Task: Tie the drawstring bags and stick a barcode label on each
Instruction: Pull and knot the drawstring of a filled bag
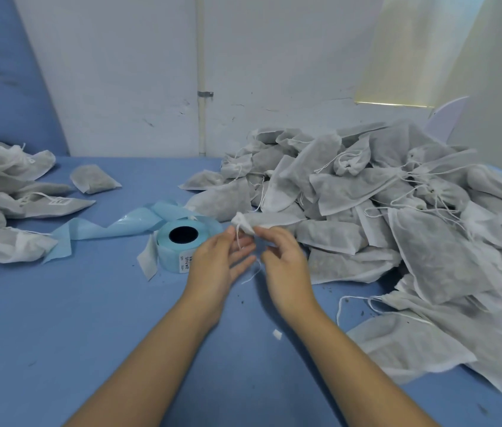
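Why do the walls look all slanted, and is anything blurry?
Head view: the wide lens tilts the wall at the edges; light is soft, shadows faint; the left hand, right hand and the bag at their fingertips look slightly smeared; the label roll is sharper.

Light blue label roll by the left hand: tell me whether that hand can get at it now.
Probably yes. The light blue label roll stands on the blue table just beside the left hand, with nothing between them, though that hand is busy at the white drawstring bag.
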{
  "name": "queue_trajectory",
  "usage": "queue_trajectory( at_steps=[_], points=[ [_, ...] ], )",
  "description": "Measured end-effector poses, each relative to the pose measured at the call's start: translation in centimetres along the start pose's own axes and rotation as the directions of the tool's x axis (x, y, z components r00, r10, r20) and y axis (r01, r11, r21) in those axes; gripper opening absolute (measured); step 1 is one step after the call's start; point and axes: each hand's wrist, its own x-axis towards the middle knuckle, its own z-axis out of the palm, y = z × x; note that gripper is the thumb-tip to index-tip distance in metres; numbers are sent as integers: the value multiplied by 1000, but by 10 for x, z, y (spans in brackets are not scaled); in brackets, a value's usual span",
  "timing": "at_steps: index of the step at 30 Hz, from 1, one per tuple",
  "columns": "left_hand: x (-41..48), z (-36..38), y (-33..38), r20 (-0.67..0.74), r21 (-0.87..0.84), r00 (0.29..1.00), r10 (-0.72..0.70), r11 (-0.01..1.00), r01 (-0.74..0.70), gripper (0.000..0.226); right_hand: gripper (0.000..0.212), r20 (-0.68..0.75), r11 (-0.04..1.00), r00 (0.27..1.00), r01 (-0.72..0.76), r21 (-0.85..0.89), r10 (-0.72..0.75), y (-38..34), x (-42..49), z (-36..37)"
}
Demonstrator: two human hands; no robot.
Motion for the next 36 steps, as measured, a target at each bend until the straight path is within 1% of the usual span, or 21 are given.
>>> queue_trajectory(
  at_steps=[1,4,5,7,9,12,13,14,16,17,19,21,24,27,29,31,34,36],
  points=[
    [0,-4,-1,-17,22,1000,-15,1000,16,19,46,31,999,999,-11,-48,13,2,-2,2],
    [-1,-14,-2,-105,269,994,25,963,4,19,44,65,991,995,-65,-119,73,8,-5,2],
    [-1,-16,-3,-101,296,995,21,955,11,19,44,71,988,993,-87,-131,97,9,-4,2],
    [-2,-17,-1,-68,223,996,-56,972,69,18,46,69,985,989,-122,-124,131,9,-5,2],
    [-3,-17,1,-15,137,991,-131,982,132,18,42,27,988,990,-139,-62,140,8,-6,3],
    [-5,-19,3,71,110,982,-173,980,164,19,20,-157,984,972,-178,4,176,7,-8,3],
    [-5,-20,3,93,113,981,-168,981,157,21,15,-195,982,963,-188,2,185,6,-8,3],
    [-6,-20,2,112,122,981,-156,982,143,23,12,-192,979,962,-201,-10,196,4,-8,3],
    [-9,-20,1,138,168,982,-126,980,102,27,22,-84,971,968,-239,-8,237,0,-11,6],
    [-11,-19,0,147,207,983,-110,975,78,28,24,-19,966,966,-257,32,258,-2,-13,8],
    [-13,-17,-2,161,287,984,-75,957,26,30,20,72,936,954,-298,187,289,-9,-14,11],
    [-16,-16,-2,174,333,984,-50,943,-11,32,18,113,884,939,-343,318,324,-15,-12,8],
    [-18,-14,-3,177,365,984,-35,931,-33,31,18,125,876,929,-370,309,348,-17,-10,1],
    [-19,-12,-3,170,395,984,-62,919,-10,35,15,110,841,909,-413,350,401,-16,-9,0],
    [-18,-11,-1,175,418,980,-95,908,13,37,16,87,791,876,-468,394,474,-15,-5,-1],
    [-18,-11,0,184,461,976,-112,887,15,40,18,96,731,848,-502,462,522,-15,-1,-3],
    [-19,-11,-2,202,529,975,-87,848,-34,40,17,108,676,836,-504,537,537,-15,0,-5],
    [-19,-11,-5,193,557,980,-58,828,-60,34,16,121,645,836,-497,581,535,-15,0,-6]
  ],
)
